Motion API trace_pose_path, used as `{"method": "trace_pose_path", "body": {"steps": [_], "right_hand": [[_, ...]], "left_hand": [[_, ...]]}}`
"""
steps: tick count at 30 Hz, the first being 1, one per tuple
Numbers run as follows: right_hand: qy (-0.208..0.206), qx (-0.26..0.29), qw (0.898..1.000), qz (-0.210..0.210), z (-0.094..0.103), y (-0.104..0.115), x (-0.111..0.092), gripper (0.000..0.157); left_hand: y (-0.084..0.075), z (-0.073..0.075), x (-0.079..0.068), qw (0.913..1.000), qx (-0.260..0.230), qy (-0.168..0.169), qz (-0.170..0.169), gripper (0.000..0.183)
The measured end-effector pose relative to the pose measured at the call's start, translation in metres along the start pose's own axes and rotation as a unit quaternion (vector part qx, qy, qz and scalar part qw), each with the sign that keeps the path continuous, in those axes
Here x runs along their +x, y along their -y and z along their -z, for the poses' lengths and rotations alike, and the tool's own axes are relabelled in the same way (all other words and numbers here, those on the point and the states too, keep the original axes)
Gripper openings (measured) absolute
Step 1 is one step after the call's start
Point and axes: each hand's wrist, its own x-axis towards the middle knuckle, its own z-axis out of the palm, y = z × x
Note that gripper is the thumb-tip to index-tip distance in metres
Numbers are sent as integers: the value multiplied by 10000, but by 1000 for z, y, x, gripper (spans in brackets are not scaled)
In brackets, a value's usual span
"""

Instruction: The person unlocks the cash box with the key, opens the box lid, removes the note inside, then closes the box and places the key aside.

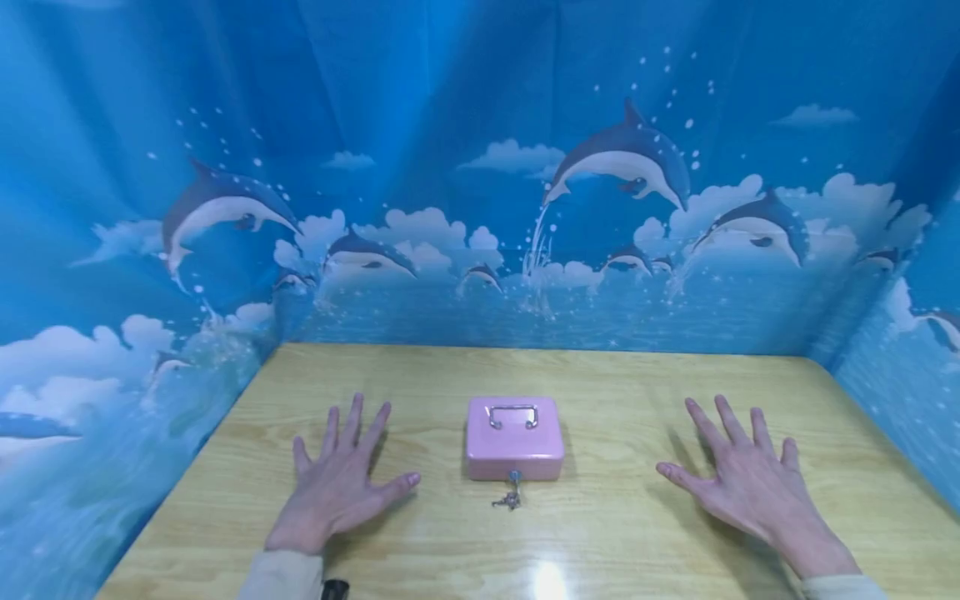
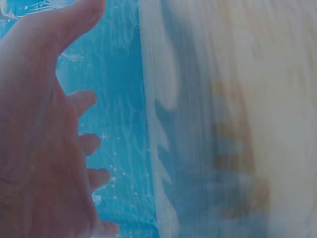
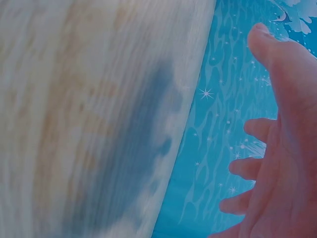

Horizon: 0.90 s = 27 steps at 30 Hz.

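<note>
Over at lower left of the frame, to the left hand [image 1: 341, 485], fingers spread, holding nothing, nearer to the pink box [image 1: 515, 440]; on to that box, lower centre, between both hands, looking longer side to side, keys [image 1: 512, 500] at its front; across to the right hand [image 1: 753, 489], lower right, splayed, empty, farther off.

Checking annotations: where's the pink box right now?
In the head view, just right of centre: the pink box sits on the table between the left hand and right hand, keys at its front.
</note>
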Motion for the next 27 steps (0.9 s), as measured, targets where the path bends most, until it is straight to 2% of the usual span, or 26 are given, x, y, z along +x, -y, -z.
{"method": "trace_pose_path", "body": {"steps": [11,14,17,21,27], "right_hand": [[-37,8,9999,99,2,4,0,101],[-106,78,9996,257,3,10,0,100],[-191,377,9980,461,3,19,1,94],[-372,1083,9902,796,0,37,1,75],[-505,2031,9671,1447,-9,70,0,38]], "left_hand": [[0,0,4,9997,-125,176,89,103],[0,0,5,9994,-297,200,28,102],[-2,-1,7,9979,-613,202,-96,100],[-10,-4,14,9912,-1248,314,-297,96],[-29,-5,26,9713,-2261,494,-552,90]]}}
